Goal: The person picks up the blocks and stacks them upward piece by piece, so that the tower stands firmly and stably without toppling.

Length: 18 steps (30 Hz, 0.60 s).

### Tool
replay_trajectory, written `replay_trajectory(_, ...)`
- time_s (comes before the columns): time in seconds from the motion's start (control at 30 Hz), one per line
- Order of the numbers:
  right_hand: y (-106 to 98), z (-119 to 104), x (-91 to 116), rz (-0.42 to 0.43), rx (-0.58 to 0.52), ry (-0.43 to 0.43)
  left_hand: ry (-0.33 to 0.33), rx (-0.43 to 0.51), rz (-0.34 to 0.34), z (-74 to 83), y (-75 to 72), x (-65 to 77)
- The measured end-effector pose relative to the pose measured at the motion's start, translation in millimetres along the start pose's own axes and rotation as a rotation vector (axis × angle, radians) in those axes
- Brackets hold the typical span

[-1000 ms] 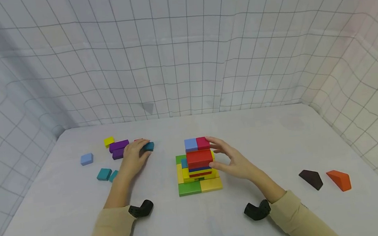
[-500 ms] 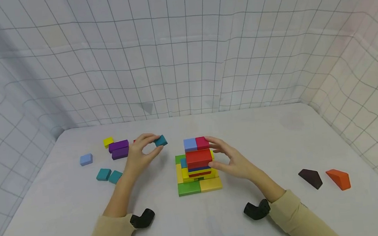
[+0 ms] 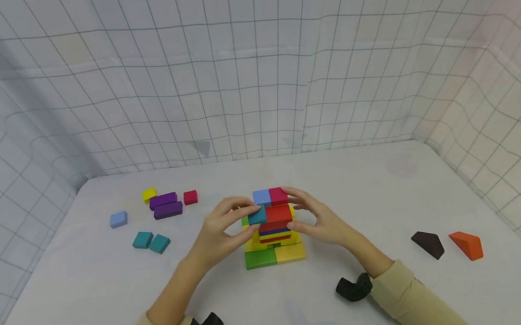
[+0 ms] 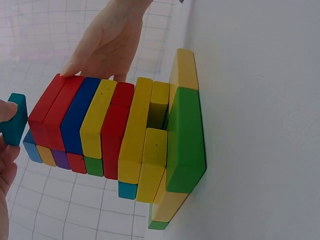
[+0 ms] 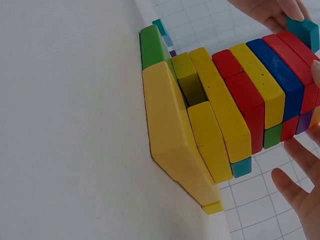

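Teal, the small block (image 3: 257, 215) is clamped between thumb and fingers of the left hand (image 3: 217, 237), just above the tower (image 3: 278, 217) at nine o'clock; best lowered level and gently, the right hand (image 3: 324, 224), fingers apart at three o'clock, lightly steadying.

The left hand (image 3: 220, 234) is in a pinch, its fingers bent forward and its thumb on the side nearer the body. Just to its right, the right hand (image 3: 325, 225) faces it without touching, thumb well apart from loosely curved fingers. Behind the hands, the left forearm (image 3: 172, 299) and right forearm (image 3: 370, 254) slant inward, bare at the wrists and sleeved farther back.
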State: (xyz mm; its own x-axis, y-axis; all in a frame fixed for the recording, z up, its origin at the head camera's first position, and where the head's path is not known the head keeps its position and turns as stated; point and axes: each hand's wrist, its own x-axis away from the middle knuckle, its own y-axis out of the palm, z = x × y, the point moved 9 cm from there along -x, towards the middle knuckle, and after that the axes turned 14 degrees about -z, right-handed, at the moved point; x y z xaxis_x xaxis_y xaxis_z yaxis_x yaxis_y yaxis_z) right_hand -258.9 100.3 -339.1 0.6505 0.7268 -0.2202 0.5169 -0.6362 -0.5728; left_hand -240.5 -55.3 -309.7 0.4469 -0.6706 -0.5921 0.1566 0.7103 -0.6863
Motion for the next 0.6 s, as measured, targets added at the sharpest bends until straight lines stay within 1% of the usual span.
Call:
replay_trajectory(0.1,0,0,0,-0.004,0.001,0.002,0.015,-0.065,-0.024,4.1,5.1,-2.0)
replay_trajectory(0.3,0,1,0,0.0,0.003,-0.001,0.056,-0.147,-0.032,9.0,9.6,-4.3)
replay_trajectory(0.5,0,-1,0,0.0,0.022,-0.016,0.055,-0.256,-0.024,9.9,11.5,-5.8)
replay_trajectory(0.6,-1,-2,0,0.002,0.029,-0.027,0.04,-0.26,-0.019,7.7,12.1,-7.1)
